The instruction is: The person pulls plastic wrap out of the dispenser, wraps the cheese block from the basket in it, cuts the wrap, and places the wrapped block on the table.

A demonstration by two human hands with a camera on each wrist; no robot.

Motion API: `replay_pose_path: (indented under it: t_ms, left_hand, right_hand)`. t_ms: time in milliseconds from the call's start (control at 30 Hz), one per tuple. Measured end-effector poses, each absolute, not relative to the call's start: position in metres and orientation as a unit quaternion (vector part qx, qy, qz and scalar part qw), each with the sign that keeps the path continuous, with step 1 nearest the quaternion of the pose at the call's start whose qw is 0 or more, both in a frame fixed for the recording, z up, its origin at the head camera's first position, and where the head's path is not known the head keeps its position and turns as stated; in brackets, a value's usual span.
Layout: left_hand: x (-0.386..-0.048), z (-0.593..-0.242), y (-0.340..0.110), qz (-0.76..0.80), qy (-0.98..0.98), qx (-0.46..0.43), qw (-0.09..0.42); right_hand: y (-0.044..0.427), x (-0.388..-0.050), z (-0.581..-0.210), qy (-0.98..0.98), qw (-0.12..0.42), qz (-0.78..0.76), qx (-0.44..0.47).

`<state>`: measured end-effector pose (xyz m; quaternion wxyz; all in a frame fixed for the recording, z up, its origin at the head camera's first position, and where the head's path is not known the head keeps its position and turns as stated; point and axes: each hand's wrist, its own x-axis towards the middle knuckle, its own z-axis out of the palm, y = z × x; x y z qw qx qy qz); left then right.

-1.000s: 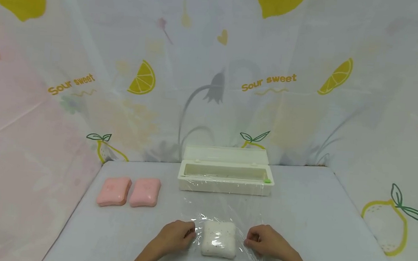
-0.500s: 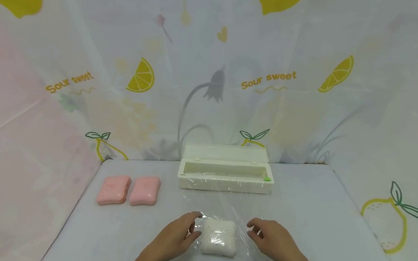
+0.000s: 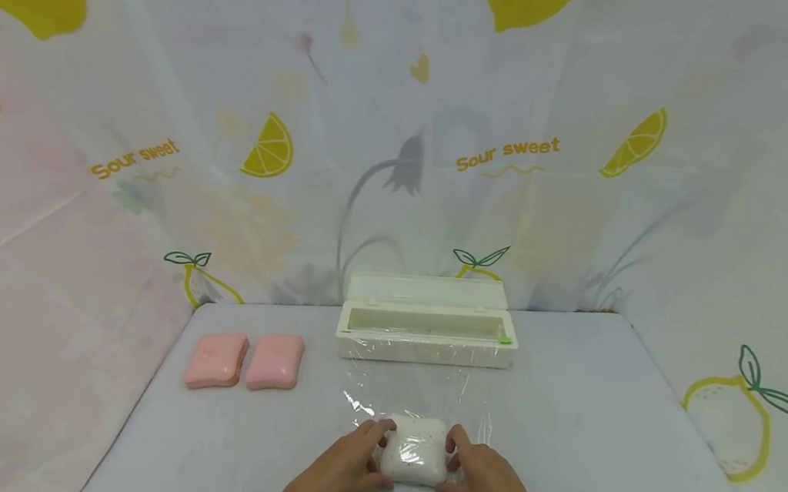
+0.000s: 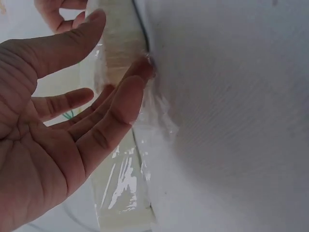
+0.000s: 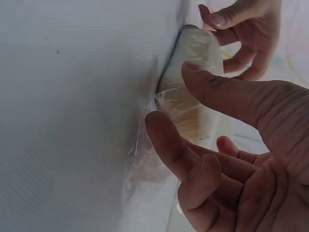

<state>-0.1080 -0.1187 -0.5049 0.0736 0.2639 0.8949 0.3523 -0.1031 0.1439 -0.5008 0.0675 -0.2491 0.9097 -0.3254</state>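
A white rounded square block (image 3: 405, 463) lies on the table beneath clear film (image 3: 417, 391). My left hand (image 3: 345, 466) is at its left side and my right hand (image 3: 490, 477) at its right, thumbs by the near corners. In the left wrist view, the left hand (image 4: 63, 121) has parted, bent fingers touching wrinkled film (image 4: 161, 116) beside the block (image 4: 118, 29). The right wrist view shows the right hand (image 5: 251, 145) with thumb and index finger apart, the fingertip at film (image 5: 142, 145) gathered along the block (image 5: 193, 48).
Behind the block stands a white box (image 3: 427, 352) with its lid raised and a green piece (image 3: 505, 340) at its right; film runs from its front edge. Two pink blocks (image 3: 215, 359) (image 3: 275, 361) lie side by side at the left. A printed cloth (image 3: 402, 138) surrounds the table.
Both hands first loosened from the film at the sides, then moved inward and down against the white block. The film has drawn closer around it. The box and pink blocks have not moved.
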Motion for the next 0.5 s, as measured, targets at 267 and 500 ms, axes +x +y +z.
replay_pose_path:
  t_ms: [267, 500]
  left_hand:
    - [-0.11, -0.509, -0.111, 0.334, 0.904, 0.261, 0.057]
    - [-0.125, -0.493, -0.115, 0.395, 0.881, 0.242, 0.093]
  right_hand:
    - [0.141, -0.11, -0.504, 0.89, 0.076, -0.371, -0.256]
    - [0.155, -0.127, -0.489, 0.847, 0.129, -0.458, -0.236]
